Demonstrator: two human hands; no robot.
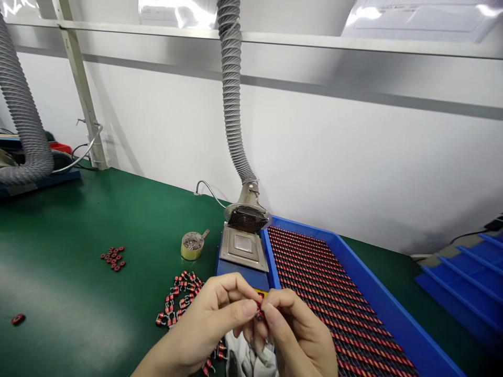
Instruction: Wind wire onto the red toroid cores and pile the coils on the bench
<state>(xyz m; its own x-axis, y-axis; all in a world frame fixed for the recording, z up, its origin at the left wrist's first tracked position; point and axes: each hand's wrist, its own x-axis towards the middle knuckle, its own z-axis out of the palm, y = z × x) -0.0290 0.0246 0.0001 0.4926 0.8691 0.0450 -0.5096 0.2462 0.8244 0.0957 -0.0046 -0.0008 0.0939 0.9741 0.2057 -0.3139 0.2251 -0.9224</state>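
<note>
The left hand and right hand pinch a tiny red coil low in the middle — fingers shut tight on it. More coils lie just left, near a blue tray of neat rows.

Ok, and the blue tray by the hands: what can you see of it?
The blue tray is a shallow, bright blue, plastic-looking rectangle with raised walls, set at an angle on the green bench top. It is packed with long, tight rows of small red-and-black components. Its back-left corner sits beside a metal-plated unit. The right hand overlaps its left wall in view; contact is unclear. The near end is out of frame.
</note>
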